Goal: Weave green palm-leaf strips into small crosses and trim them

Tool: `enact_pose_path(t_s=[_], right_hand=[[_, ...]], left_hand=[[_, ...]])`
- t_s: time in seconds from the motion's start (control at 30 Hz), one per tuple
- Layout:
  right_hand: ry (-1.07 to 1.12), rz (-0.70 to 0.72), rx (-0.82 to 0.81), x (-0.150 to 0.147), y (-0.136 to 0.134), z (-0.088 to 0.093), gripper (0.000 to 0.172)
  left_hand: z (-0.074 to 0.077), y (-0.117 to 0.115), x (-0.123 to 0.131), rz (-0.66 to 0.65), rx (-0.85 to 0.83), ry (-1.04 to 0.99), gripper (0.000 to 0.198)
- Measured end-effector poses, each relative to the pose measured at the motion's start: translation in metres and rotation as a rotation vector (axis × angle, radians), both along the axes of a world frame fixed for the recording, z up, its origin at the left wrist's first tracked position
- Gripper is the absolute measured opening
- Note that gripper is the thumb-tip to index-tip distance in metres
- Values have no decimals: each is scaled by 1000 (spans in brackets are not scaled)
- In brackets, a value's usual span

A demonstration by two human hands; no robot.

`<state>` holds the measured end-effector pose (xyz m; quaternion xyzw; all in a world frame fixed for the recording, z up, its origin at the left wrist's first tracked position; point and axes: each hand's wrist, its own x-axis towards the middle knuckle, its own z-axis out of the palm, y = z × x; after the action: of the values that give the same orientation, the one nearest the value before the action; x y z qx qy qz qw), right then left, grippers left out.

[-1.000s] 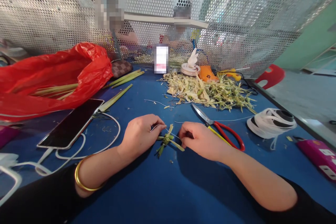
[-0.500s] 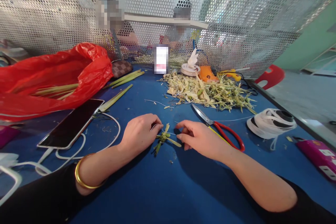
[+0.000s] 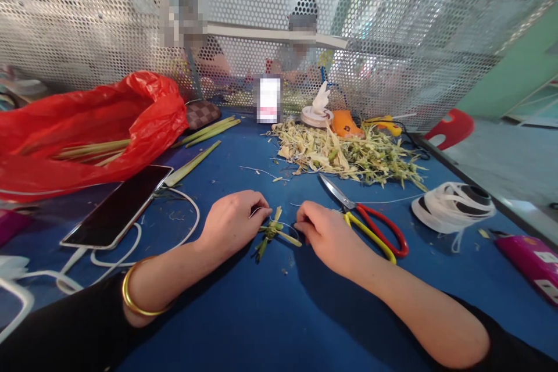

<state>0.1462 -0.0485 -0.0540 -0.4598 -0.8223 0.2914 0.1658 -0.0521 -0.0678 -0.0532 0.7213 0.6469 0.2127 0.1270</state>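
A small knotted figure of green and yellow leaf strips (image 3: 271, 229) lies on the blue table between my hands. A thin white string (image 3: 283, 223) runs across it from one hand to the other. My left hand (image 3: 235, 216), closed in a pinch, grips the string at the figure's left side. To the right, my right hand (image 3: 325, 232) also has its fingers pinched together at the string; its fingertips are partly hidden. Just beyond my right hand lie scissors (image 3: 370, 221) with one red and one yellow handle, blades spread a little.
A heap of leaf scraps (image 3: 344, 154) spreads at the back right, near an orange packet (image 3: 346, 123). A white ribbon roll (image 3: 453, 207) stands at right. A red plastic bag (image 3: 143, 99) with stalks and a dark phone (image 3: 120, 206) on a cable (image 3: 192, 226) are at left.
My right hand has drawn its fingers together at the string and shifted slightly, uncovering more of the scissors' yellow handle. My left hand has stayed nearly still.
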Motion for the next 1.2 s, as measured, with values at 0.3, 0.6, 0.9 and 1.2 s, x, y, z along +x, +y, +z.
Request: enact_pose_path(t_s=[0.3,0.6,0.9,1.2], right_hand=[[80,-9,51,-4,2,-10,15],[-55,30,156,-8,4,-12,12],[33,36,-175,7,7,2,12],[328,83,-59,4,6,1,16]], left_hand=[[-3,0,-1,-17,27,-2,13],[-1,1,-2,-24,8,46,14],[9,1,-3,-42,-73,103,14],[7,1,-2,-44,-73,102,16]])
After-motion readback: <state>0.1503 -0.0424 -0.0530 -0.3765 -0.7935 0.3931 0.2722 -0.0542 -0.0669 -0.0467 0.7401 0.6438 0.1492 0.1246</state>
